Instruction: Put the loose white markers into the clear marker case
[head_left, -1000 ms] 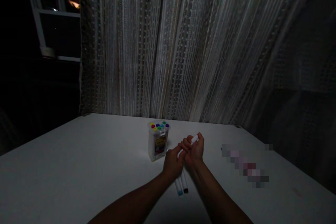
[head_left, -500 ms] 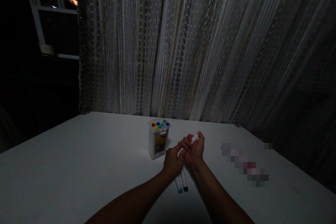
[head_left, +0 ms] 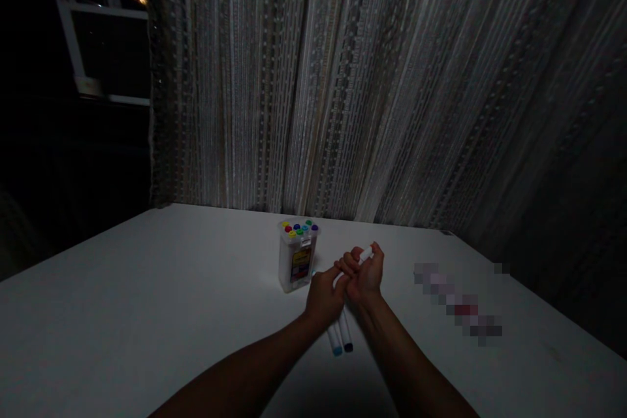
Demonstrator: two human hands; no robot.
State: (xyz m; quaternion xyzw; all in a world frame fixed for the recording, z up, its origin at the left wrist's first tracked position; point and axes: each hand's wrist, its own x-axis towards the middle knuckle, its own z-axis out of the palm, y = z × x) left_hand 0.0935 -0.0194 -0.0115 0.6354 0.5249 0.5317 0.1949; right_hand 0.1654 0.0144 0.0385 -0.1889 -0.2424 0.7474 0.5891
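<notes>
Both my hands are closed around one white marker (head_left: 366, 253), slanting up to the right with a bit of orange at its upper end. My left hand (head_left: 324, 294) grips its lower part, and my right hand (head_left: 366, 277) wraps the upper part, thumb near the tip. Beneath my hands, two white markers lie on the table: one with a light blue end (head_left: 336, 345), one with a dark end (head_left: 347, 341). Their far parts are mostly hidden by my hands. Just left of my hands stands a clear plastic case (head_left: 285, 264) holding several markers with coloured ends, its front bearing a dark and yellow label.
The white table (head_left: 171, 300) spreads out on all sides. To the right lies a long, blurred-out object (head_left: 458, 304). A patterned curtain (head_left: 294, 91) hangs behind the table's far edge, and a dark window (head_left: 110, 46) is at the upper left.
The view has shifted very slightly. My hands keep the same hold on the marker, and the case and lying markers have not moved on the table.
</notes>
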